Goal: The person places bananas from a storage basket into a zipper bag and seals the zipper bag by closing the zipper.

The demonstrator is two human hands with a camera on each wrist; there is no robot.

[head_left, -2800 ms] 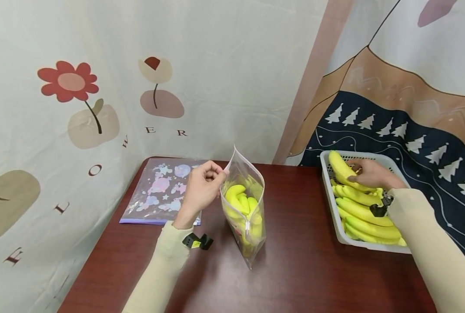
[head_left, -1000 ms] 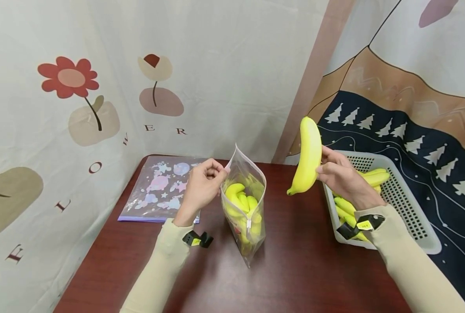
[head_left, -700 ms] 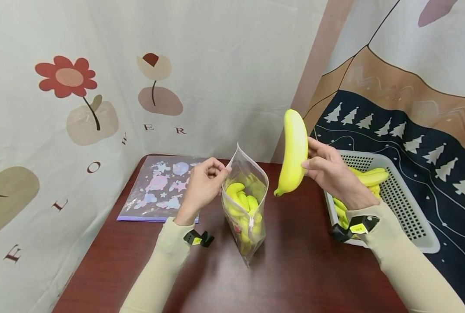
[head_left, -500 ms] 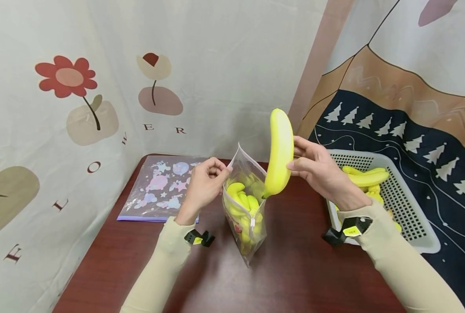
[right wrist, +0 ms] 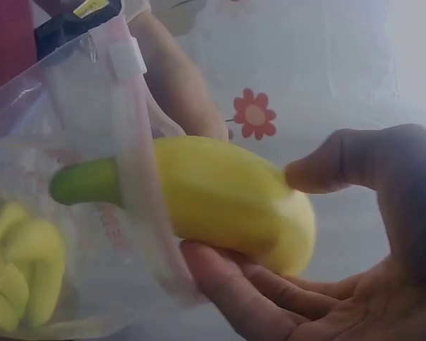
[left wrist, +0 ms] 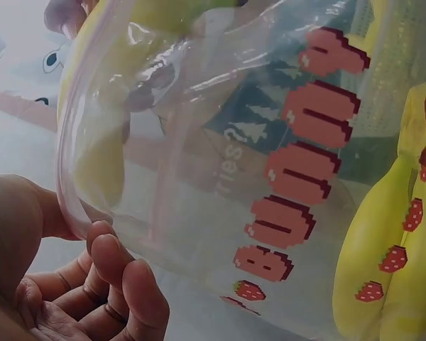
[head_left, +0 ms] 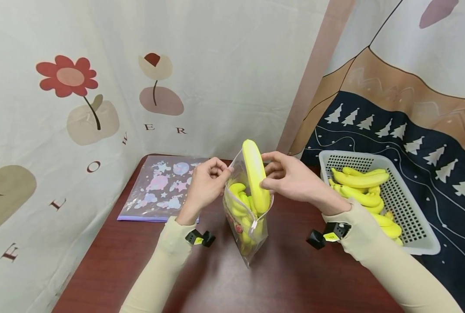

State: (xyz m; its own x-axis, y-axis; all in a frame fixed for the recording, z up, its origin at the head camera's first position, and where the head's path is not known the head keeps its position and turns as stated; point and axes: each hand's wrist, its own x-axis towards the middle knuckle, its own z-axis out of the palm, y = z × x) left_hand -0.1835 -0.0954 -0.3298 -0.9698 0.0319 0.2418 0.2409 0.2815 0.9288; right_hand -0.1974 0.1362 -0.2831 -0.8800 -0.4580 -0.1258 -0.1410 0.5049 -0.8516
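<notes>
R hand [head_left: 295, 179] pinches banana [head_left: 255, 174], prob. light & firm, best held high, tip below fingers in floppy bag [head_left: 258, 246] pinched by L hand [head_left: 204, 186].

The held banana [right wrist: 231, 195] was yellow with a green tip; the clear bag [left wrist: 199, 213] bore red block letters [left wrist: 319, 153], strawberries [left wrist: 392, 259] and a pink rim. The tabletop [head_left: 295, 276] was reddish brown, the basket [head_left: 410, 213] pale grey, the flat pouch [head_left: 158, 182] printed in pastels with a purple edge.
</notes>
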